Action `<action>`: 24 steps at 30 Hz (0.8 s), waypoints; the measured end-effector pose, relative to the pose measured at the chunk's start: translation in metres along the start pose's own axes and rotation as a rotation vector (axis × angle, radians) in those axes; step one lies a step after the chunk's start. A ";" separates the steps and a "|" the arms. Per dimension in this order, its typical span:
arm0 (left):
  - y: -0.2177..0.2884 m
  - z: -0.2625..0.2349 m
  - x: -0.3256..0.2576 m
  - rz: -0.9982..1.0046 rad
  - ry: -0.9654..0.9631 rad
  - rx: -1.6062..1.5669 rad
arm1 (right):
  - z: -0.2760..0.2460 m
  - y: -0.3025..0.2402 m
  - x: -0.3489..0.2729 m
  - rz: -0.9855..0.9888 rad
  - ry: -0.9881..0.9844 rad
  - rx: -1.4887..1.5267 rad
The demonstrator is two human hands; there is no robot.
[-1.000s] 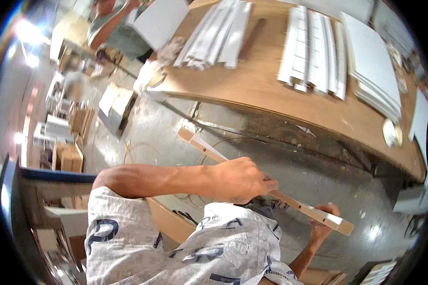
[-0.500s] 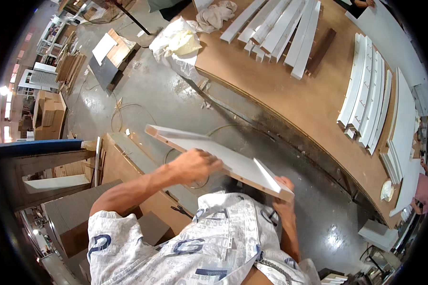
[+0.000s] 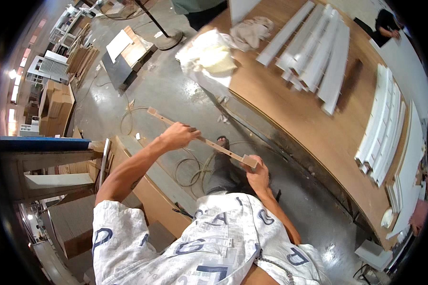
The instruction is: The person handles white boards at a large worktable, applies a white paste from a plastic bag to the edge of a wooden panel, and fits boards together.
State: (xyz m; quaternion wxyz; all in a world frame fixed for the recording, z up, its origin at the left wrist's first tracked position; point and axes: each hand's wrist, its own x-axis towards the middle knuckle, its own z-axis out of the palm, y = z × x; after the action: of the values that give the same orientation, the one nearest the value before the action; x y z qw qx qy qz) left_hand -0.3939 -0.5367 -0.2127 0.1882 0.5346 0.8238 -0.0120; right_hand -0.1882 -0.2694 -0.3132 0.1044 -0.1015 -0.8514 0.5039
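A board (image 3: pixel 221 148) is held out in front of me over the floor, tipped so that I look along its narrow, bare wooden edge. Small holes dot that edge, and a wider block-like corner shows at its right end. My left hand (image 3: pixel 179 135) is closed around the board left of its middle. At the right end, my right hand (image 3: pixel 257 176) grips the corner. The white broad face is turned out of sight. Part of each hand's fingers is hidden behind the board.
A brown worktable (image 3: pixel 290 114) curves along the right, bearing white strips (image 3: pixel 314 45), more white rails (image 3: pixel 378 123) and rags (image 3: pixel 216 57). Cardboard boxes (image 3: pixel 73 223) stand at lower left. A hose (image 3: pixel 188 173) coils on the floor. A person in black (image 3: pixel 387 28) stands beyond the table.
The board has turned from showing its white face to nearly edge-on. Both hands have shifted left with it, the right hand also upward. The whole view has shifted slightly.
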 end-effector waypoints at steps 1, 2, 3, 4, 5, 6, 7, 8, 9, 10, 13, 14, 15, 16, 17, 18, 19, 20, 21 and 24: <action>-0.018 0.005 -0.002 0.011 0.030 0.005 | 0.014 -0.001 0.013 -0.008 -0.016 0.030; -0.038 0.009 -0.005 0.021 0.059 0.012 | 0.027 -0.002 0.023 0.007 -0.006 0.037; -0.055 0.015 -0.002 0.018 0.018 -0.006 | 0.039 -0.002 0.032 0.032 -0.011 0.023; -0.069 0.019 0.003 0.012 -0.016 -0.031 | 0.049 -0.007 0.040 0.166 -0.032 -0.018; -0.085 0.022 0.007 0.007 -0.048 -0.056 | 0.062 -0.013 0.048 0.245 -0.034 -0.059; -0.098 0.029 0.011 0.030 -0.034 -0.070 | 0.073 -0.010 0.053 0.251 -0.026 -0.069; -0.112 0.031 0.013 0.053 -0.028 -0.072 | 0.086 -0.011 0.061 0.257 -0.010 -0.066; -0.126 0.033 0.012 0.079 -0.021 -0.072 | 0.094 -0.013 0.070 0.309 -0.042 -0.057; -0.138 0.036 0.015 0.083 -0.024 -0.068 | 0.099 -0.015 0.078 0.365 -0.059 -0.052; -0.150 0.040 0.018 0.089 -0.027 -0.063 | 0.104 -0.017 0.085 0.423 -0.073 -0.047; -0.184 0.045 0.032 0.114 -0.037 -0.055 | 0.134 -0.002 0.104 0.417 -0.046 -0.095; -0.195 0.046 0.037 0.121 -0.042 -0.053 | 0.140 -0.002 0.113 0.466 -0.042 -0.136; -0.206 0.052 0.042 0.119 -0.027 -0.055 | 0.145 -0.005 0.123 0.478 -0.044 -0.145; -0.217 0.057 0.046 0.117 -0.016 -0.054 | 0.151 -0.009 0.133 0.492 -0.045 -0.148; -0.226 0.062 0.050 0.115 -0.005 -0.054 | 0.154 -0.012 0.142 0.505 -0.047 -0.152; -0.232 0.060 0.052 0.127 -0.003 -0.048 | 0.157 -0.010 0.150 0.528 -0.079 -0.192; -0.239 0.063 0.056 0.141 0.004 -0.035 | 0.161 -0.007 0.156 0.533 -0.079 -0.200; -0.246 0.066 0.060 0.152 0.012 -0.024 | 0.165 -0.004 0.162 0.538 -0.080 -0.209; -0.252 0.069 0.066 0.163 0.018 -0.013 | 0.168 0.002 0.166 0.544 -0.082 -0.216; -0.263 0.075 0.081 0.126 -0.027 -0.030 | 0.178 0.016 0.182 0.598 -0.080 -0.235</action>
State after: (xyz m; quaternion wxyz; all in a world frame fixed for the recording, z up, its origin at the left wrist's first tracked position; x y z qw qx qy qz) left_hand -0.6336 -0.5954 -0.3563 0.2078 0.5822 0.7860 0.0048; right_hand -0.4113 -0.3597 -0.3974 -0.0944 -0.3384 -0.8397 0.4140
